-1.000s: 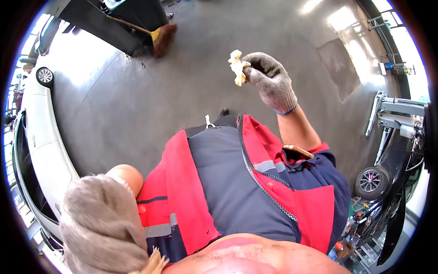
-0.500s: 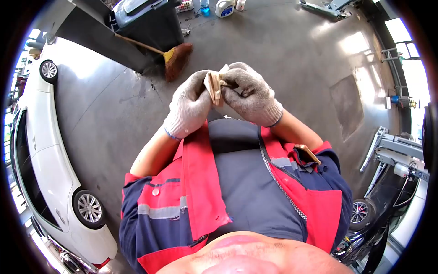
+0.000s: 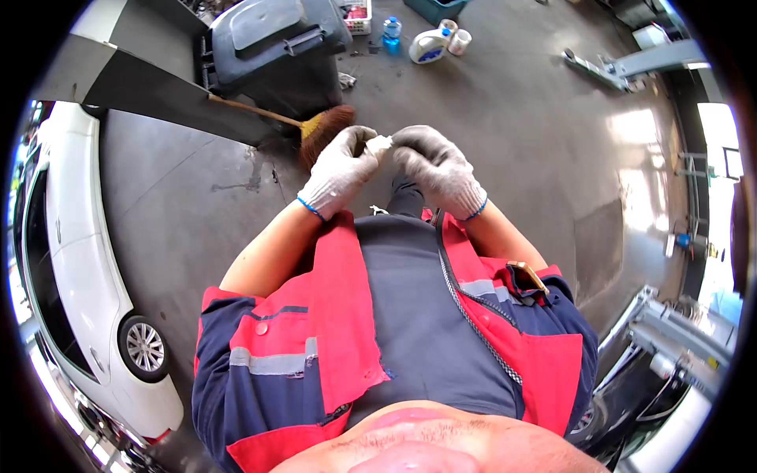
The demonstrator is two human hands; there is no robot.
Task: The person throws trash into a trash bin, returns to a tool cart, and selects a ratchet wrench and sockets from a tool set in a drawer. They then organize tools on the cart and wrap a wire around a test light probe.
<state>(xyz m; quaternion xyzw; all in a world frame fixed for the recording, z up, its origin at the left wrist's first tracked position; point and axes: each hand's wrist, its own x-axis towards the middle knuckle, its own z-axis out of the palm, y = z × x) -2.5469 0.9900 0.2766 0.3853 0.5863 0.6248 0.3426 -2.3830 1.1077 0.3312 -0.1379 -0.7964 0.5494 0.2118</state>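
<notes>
Both hands wear whitish-grey knitted work gloves with blue cuff edges and are raised in front of my chest. My left hand [image 3: 342,173] is closed, its thumb and fingers pinching a small crumpled whitish piece [image 3: 378,147] that looks like paper or cloth. Across from it, my right hand [image 3: 440,169] has its fingers curled, with the tips at the right edge of that piece. The curled fingers hide how firmly the right hand grips.
A broom [image 3: 323,132] leans by a dark wheeled bin [image 3: 272,47] ahead left. Beyond stand a blue bottle [image 3: 392,35], a white jug [image 3: 428,47] and a basket [image 3: 359,17]. A white car [image 3: 87,236] is at left; lift arms [image 3: 654,59] are at right.
The hands have moved slightly apart, and the piece, earlier folded flat and beige between them, now shows as a smaller white wad. My view has tilted up, showing more floor items ahead.
</notes>
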